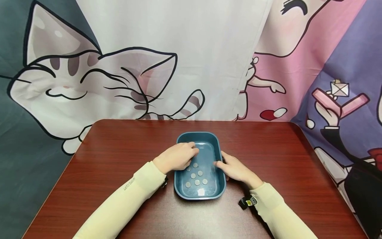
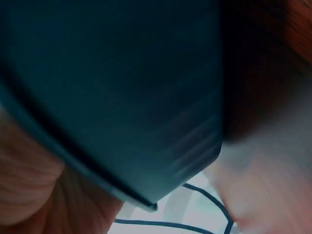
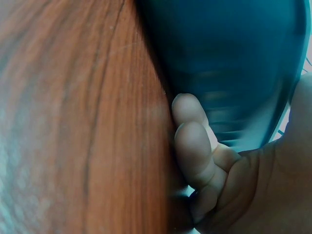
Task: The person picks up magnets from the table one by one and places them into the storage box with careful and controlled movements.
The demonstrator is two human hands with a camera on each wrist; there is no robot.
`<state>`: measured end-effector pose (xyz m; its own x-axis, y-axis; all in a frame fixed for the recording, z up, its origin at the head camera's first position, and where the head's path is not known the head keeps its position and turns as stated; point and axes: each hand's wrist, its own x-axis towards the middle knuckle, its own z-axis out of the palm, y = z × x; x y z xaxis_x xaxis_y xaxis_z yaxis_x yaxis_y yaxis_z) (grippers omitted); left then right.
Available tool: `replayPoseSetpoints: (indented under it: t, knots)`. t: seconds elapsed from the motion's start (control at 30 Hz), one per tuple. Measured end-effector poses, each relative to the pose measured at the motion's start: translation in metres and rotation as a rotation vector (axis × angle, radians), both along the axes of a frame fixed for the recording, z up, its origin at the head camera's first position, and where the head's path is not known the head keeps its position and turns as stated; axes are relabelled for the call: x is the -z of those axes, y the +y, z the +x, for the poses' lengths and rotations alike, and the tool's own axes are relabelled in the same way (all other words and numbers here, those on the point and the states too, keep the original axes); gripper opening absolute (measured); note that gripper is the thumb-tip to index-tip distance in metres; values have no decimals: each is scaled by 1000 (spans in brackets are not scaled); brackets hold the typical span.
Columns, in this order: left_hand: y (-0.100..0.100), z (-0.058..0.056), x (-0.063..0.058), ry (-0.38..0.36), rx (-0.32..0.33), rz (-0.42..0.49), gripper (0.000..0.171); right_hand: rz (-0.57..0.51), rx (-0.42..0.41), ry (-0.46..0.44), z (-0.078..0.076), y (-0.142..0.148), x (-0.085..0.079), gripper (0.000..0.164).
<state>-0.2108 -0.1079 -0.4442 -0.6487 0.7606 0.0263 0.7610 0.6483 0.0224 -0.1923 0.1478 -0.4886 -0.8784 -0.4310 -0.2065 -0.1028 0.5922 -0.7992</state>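
Note:
A blue rectangular plastic tray [image 1: 209, 179] with raised walls stands on the table, several round silver coins [image 1: 197, 182] lying flat on its floor. My left hand [image 1: 178, 156] reaches over the tray's left rim, its fingers bent down inside. Those fingertips are hidden, so whether they pinch a coin does not show. At the right side my right hand [image 1: 235, 168] grips the tray wall, thumb over the rim and fingers outside. In the right wrist view, fingertips [image 3: 192, 146] lie low against the tray's outer wall [image 3: 234, 58]. The left wrist view shows mostly dark tray wall [image 2: 126, 97].
The reddish-brown wooden table [image 1: 125, 139] extends around the tray on all sides. Behind its far edge hangs a curtain [image 1: 209, 66] printed with cartoon cats. A small black wrist camera [image 1: 245, 203] sits at my right cuff.

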Motion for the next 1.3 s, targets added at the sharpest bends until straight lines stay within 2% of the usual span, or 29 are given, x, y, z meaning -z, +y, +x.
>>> replayPoseSetpoints:
  t: [0.13, 0.23, 0.7, 0.93, 1.3]
  knots:
    - [5, -2, 3, -67, -40, -28, 6, -4, 5, 2, 0, 0, 1, 40]
    - [8, -4, 5, -83, -57, -46, 6, -4, 7, 1, 0, 0, 2, 39]
    - [13, -7, 9, -39, -72, -73, 13, -7, 11, -8, 0, -1, 2, 40]
    - [16, -8, 13, -32, -99, -125, 13, -1, 17, -12, 0, -1, 0, 39]
    - [18, -3, 11, -9, -123, -163, 17, -5, 9, -10, 0, 0, 0, 40]
